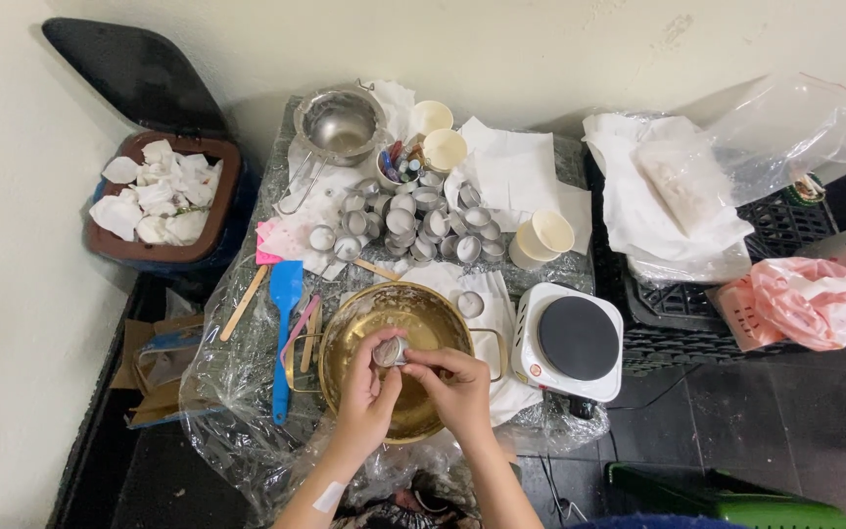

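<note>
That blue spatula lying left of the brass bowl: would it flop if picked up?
The blue spatula looks like soft silicone, so its wide blade would probably bend while the long handle stays stiffer. It seems light, and lying flat on crinkled plastic sheet, unlikely to roll.

Bowl (396, 333) is set at table (276, 176) front w/ both hands over it; hot plate (570, 341) just right, spatula (284, 323) left. Small tins (408, 223) are clustered behind; strainer (338, 122) further back. Bin (164, 201) is placed left of table.

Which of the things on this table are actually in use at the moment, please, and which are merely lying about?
In use:
left hand
right hand
small metal cup
brass bowl

Lying about:
blue spatula
hot plate
metal strainer
empty tin cups
bin
</note>
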